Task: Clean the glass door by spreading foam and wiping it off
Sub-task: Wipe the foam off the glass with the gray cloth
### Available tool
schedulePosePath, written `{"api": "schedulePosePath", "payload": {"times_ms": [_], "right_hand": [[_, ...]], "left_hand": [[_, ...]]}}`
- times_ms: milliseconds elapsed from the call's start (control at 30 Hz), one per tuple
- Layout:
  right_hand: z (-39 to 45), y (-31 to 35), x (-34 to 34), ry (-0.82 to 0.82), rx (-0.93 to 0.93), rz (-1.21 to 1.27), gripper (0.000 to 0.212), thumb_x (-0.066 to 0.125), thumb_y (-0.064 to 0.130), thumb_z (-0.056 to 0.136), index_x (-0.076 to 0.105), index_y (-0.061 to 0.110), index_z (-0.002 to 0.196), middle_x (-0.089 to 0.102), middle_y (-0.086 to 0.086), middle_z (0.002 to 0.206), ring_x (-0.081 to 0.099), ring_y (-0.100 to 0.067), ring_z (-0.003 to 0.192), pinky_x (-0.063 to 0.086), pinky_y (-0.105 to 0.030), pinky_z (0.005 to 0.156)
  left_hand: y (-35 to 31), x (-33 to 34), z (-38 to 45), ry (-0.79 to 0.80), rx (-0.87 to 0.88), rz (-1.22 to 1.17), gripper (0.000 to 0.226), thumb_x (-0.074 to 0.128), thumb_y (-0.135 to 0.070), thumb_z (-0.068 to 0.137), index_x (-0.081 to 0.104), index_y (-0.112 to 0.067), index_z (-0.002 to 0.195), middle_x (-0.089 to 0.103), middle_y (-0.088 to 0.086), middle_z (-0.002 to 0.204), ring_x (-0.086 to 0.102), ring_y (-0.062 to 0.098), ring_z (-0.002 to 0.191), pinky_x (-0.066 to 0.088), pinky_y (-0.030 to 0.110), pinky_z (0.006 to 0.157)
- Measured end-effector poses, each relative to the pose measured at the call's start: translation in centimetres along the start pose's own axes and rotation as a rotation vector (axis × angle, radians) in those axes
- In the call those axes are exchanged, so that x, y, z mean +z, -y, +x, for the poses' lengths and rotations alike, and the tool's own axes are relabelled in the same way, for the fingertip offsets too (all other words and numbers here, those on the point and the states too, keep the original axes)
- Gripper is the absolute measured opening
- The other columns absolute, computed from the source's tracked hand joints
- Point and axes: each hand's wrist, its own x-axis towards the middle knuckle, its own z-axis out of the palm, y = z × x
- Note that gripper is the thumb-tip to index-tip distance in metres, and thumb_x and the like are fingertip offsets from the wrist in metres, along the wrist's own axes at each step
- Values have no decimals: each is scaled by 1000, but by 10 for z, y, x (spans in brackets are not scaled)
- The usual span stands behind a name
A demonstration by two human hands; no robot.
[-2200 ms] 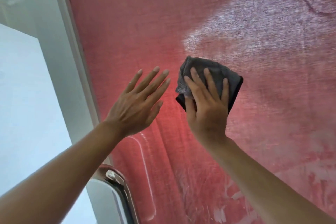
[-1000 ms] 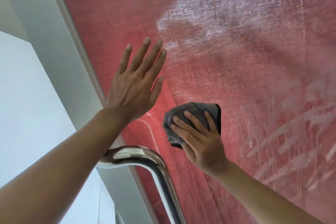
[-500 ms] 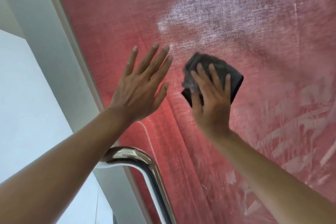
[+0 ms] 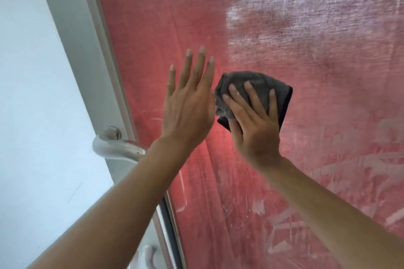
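Observation:
The glass door [image 4: 157, 17] fills most of the view, with a red curtain behind it. White foam smears [image 4: 328, 17] cover the upper right and lower right of the pane. My right hand [image 4: 251, 124] presses a folded dark grey cloth [image 4: 273, 87] flat against the glass with straight fingers. My left hand [image 4: 188, 102] lies flat on the glass just left of the cloth, fingers straight and pointing up. The two hands almost touch.
A white door frame [image 4: 102, 50] runs diagonally along the glass's left edge. A chrome door handle [image 4: 118, 146] juts out below my left forearm. A pale wall [image 4: 32, 116] lies to the left.
The cloth and my right hand swept down to near the handle, then back up beside my left hand. My left hand stayed flat on the glass. The view shifted slightly.

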Motion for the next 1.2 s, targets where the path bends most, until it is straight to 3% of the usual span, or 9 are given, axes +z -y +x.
{"api": "schedulePosePath", "payload": {"times_ms": [133, 267, 467, 667, 767, 900, 967, 1100, 1200], "right_hand": [[-39, -2, -11, 124, -120, 28, 37, 51, 22, 108, 59, 17, 144, 49, 3, 155, 37, -21, 150, 18, -57, 124], [-75, -20, -31, 278, -297, 33, 37, 53, 23, 108, 59, 18, 144, 48, 4, 155, 39, -19, 149, 15, -51, 125], [-62, -21, -21, 32, 78, 15, 37, 57, 19, 106, 59, 18, 143, 50, 5, 153, 37, -21, 150, 14, -58, 124], [-107, -14, -34, 249, -143, 30, 40, 49, 23, 108, 54, 20, 147, 46, 4, 157, 36, -19, 151, 12, -54, 125], [-88, -41, -42, 116, 11, -36, 39, 46, 26, 108, 55, 19, 146, 46, 3, 156, 35, -20, 151, 10, -54, 125], [-62, -62, -43, -75, 254, -51, 34, 53, 21, 108, 57, 17, 141, 50, 1, 153, 32, -22, 152, 10, -56, 126], [-68, -51, -42, -49, 239, -19, 34, 51, 21, 108, 58, 17, 141, 51, 0, 152, 33, -24, 152, 11, -56, 125], [-102, -58, -58, 144, 15, -52, 36, 51, 23, 106, 61, 17, 139, 50, 1, 152, 37, -21, 150, 16, -56, 124], [-98, -88, -73, -5, 234, -99, 33, 47, 23, 107, 59, 17, 138, 50, -1, 151, 35, -21, 150, 13, -54, 125]], "left_hand": [[-23, 30, -62, -56, -211, -115, 52, 41, -11, 105, 38, -3, 156, 26, 16, 166, 18, 35, 156, 18, 59, 125], [-30, 60, -116, -46, -200, -67, 52, 43, -13, 106, 35, -3, 156, 20, 14, 167, 10, 30, 157, 6, 52, 128], [-33, 77, -125, -73, -218, -14, 60, 41, -13, 105, 20, -8, 160, 7, 7, 169, -8, 24, 158, -3, 53, 128], [-34, 81, -123, -82, -206, -26, 58, 36, -23, 107, 17, -9, 160, 9, 12, 168, -7, 26, 158, -3, 60, 126], [-39, 83, -116, -98, -144, -15, 57, 39, -23, 108, 20, -11, 161, 9, 7, 169, -4, 25, 158, -1, 63, 124], [-51, 90, -94, -108, -7, -24, 55, 44, -16, 107, 29, -7, 158, 23, 12, 168, 3, 25, 158, 1, 64, 125], [-59, 95, -84, -116, 24, -31, 54, 44, -14, 106, 30, -7, 157, 25, 11, 167, 6, 23, 157, 2, 64, 124], [-64, 99, -79, -135, 32, -48, 51, 45, -16, 107, 36, -5, 155, 23, 8, 165, 15, 29, 156, 3, 65, 122], [-62, 99, -79, -125, 51, -45, 52, 48, -18, 107, 35, -5, 156, 26, 14, 165, 12, 27, 156, 2, 66, 121]]}}
